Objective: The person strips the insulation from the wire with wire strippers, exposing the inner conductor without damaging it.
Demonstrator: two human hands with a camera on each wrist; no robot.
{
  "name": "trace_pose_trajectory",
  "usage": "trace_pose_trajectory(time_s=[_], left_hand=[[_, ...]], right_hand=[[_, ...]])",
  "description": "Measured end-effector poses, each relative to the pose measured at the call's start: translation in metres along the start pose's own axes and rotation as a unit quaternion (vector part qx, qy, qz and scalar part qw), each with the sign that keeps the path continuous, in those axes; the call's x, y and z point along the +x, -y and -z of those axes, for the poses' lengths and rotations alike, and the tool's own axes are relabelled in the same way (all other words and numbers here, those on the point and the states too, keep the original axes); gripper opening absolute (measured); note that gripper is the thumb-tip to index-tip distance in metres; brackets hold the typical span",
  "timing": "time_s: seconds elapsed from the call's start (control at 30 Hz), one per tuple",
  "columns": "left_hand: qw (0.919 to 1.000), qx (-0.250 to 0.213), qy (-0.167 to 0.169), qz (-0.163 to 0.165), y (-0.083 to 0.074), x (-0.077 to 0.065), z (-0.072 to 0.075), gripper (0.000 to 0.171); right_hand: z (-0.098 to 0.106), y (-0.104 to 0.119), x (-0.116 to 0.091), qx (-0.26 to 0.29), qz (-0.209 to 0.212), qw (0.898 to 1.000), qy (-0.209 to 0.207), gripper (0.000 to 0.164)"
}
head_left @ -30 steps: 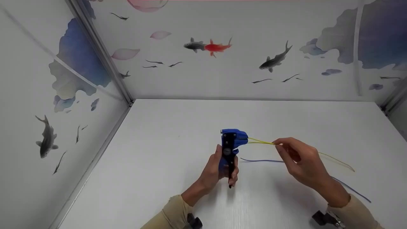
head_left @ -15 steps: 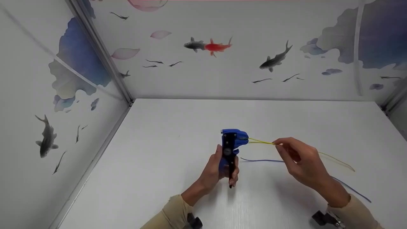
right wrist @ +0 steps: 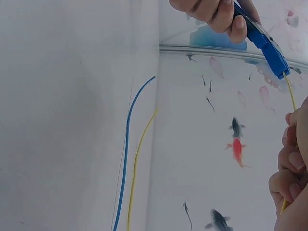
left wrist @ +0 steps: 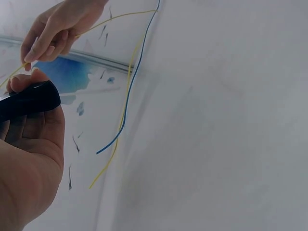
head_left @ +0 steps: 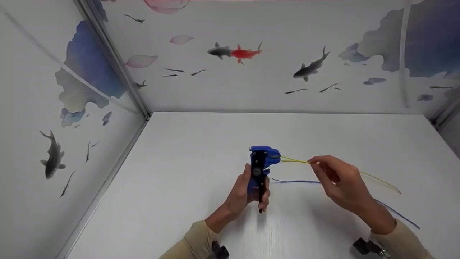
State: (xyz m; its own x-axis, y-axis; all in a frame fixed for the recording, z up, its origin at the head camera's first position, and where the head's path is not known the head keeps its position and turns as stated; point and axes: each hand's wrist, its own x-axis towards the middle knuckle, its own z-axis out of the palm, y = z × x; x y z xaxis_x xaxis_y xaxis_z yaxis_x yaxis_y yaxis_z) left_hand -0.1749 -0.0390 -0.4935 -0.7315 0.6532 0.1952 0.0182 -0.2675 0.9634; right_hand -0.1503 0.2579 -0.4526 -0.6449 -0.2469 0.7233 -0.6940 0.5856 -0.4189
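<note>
My left hand (head_left: 238, 196) grips a blue and black wire stripper (head_left: 257, 160) by its handles, held upright with its nose to the right. Thumb and forefinger of my right hand (head_left: 343, 185) pinch a thin yellow wire (head_left: 295, 159) a short way from its end. That end goes into the stripper's nose (right wrist: 279, 67), as the right wrist view shows. Below the right hand a blue wire (head_left: 298, 181) lies on the table. A second yellow wire (right wrist: 134, 166) lies beside it in the right wrist view. The head view partly hides both behind the hand.
The white table (head_left: 187, 158) meets a printed wall (head_left: 251, 93) at the back and another wall (head_left: 25, 187) on the left. Black camera mounts (head_left: 220, 250) sit at both sleeves, low over the table.
Both hands hold their places, and the yellow wire stays in the stripper's nose. A grey part at the stripper's nose shows more plainly now.
</note>
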Motion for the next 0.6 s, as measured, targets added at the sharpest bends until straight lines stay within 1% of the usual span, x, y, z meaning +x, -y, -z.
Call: trace_pose_trajectory(time_s=[0.13,0.27,0.47,0.6], left_hand=[[1.0,-0.001,0.002,-0.003,0.0004,0.0005,0.0002,0.072],[1.0,0.0,-0.001,-0.002,0.0005,0.0004,-0.0002,0.073],[0.9998,0.006,-0.018,0.009,0.0,-0.0001,-0.0008,0.072],[0.9995,0.011,-0.029,0.01,-0.0004,-0.0007,-0.002,0.073]], right_hand=[[-0.0002,0.0009,-0.0001,-0.008,-0.008,1.0,0.003,0.037],[-0.0035,0.0015,-0.0009,-0.012,-0.008,1.0,-0.006,0.041],[-0.0058,0.0027,-0.0019,-0.017,-0.015,1.0,-0.003,0.041],[-0.0057,0.0015,-0.0017,-0.009,-0.004,1.0,-0.004,0.042]])
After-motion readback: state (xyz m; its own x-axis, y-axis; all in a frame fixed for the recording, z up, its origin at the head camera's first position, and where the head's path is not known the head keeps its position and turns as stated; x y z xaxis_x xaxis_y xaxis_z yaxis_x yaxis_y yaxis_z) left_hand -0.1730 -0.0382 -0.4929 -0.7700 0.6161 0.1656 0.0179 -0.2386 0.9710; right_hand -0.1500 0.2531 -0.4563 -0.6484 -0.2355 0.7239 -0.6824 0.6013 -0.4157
